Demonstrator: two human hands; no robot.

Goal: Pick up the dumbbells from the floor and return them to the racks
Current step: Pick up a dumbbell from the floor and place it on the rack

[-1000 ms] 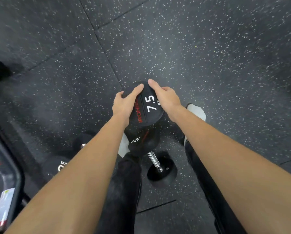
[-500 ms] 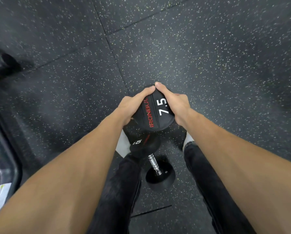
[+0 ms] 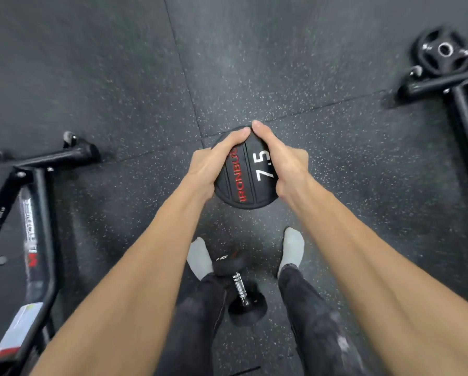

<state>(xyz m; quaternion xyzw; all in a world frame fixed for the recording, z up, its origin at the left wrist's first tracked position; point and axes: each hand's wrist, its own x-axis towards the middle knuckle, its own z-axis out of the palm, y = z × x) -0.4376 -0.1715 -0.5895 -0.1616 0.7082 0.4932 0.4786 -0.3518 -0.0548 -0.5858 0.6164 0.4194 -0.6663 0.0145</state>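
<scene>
While upended, the dumbbell [image 3: 247, 172] sits between left hand [image 3: 209, 165] and right hand [image 3: 284, 162].

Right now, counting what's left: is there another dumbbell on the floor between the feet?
Yes, a smaller dumbbell lies on the floor between the socked feet.

Racks [image 3: 34, 213] L&R [image 3: 460, 85], open floor [image 3: 308, 77] btwn
</scene>
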